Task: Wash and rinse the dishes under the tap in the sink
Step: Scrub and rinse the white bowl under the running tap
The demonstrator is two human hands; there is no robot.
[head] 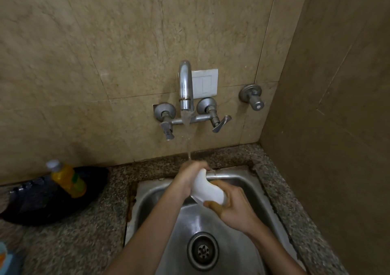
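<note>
My left hand [191, 175] and my right hand [232, 207] are both clamped on one white smooth-sided dish [207, 192], which I hold tilted above the stainless steel sink [242, 182], towards its back rim. My left fingers curl over the dish's upper end, and my right fingers and thumb wrap round its lower end, so the hands sit close together with the dish between them. I cannot tell whether it is a plate or a bowl, since the hands cover much of it.

A thin stream of water [188, 139] runs from the curved chrome wall tap [185, 84] and lands on the back of my left hand, just at the top of the dish. The round metal drain [203, 251] lies below my forearms in the basin floor.

On the speckled granite desk [73, 243] to the left, a yellow plastic bottle with a grey cap [67, 179] leans on a crumpled black plastic bag [42, 201], well apart from the sink. Behind the tap a white switch plate [205, 82] is set in the beige tiled wall, and a separate chrome valve knob [252, 96] sits to its right
</note>
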